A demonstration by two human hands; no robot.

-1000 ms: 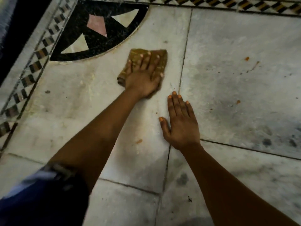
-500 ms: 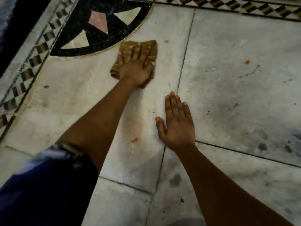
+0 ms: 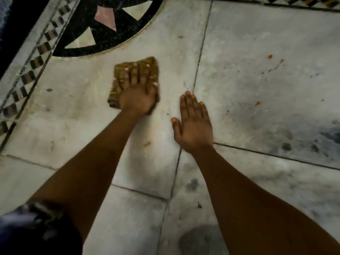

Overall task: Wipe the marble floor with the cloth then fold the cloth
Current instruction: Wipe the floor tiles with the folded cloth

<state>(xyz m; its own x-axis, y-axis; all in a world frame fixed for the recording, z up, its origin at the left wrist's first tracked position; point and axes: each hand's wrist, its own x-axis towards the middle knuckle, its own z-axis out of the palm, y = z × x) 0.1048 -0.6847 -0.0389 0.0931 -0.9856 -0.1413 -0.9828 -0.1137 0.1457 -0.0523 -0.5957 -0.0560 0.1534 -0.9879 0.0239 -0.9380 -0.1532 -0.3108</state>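
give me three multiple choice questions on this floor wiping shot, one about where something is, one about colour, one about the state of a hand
1. Where is the cloth?
A. under the left hand
B. under the right hand
C. lying alone on the black inlay

2. What colour are the small spots on the slab right of the right hand?
A. green
B. white
C. orange

3. How is the right hand placed?
A. curled in a fist
B. flat on the floor, fingers straight
C. pinching the cloth

Answers:
1 A: the left hand presses flat on the cloth, on the pale marble floor just below the black inlay.
2 C: the spots show orange against the grey stone.
3 B: the right hand lies palm down on the floor with nothing in it, apart from the cloth.
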